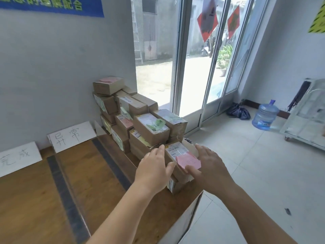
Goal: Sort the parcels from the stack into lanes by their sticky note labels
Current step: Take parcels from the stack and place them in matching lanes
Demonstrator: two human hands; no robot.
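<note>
Brown wooden table (35, 199) has dark tape lines (68, 199) making lanes, with white paper signs (72, 136) at its far edge. No parcels lie in the lanes, so sorting looks barely begun. Left hand (154, 171) and right hand (209, 168), fingers spread, press the sides of a small brown cardboard parcel (175, 152) with a pink sticky note (189, 161), at the right edge. Many stacked brown boxes (137, 118) wait behind it.

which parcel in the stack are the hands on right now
The front parcel with the pink sticky note, nearest the person; the left hand and right hand flank it. Other parcels behind go untouched.
</note>
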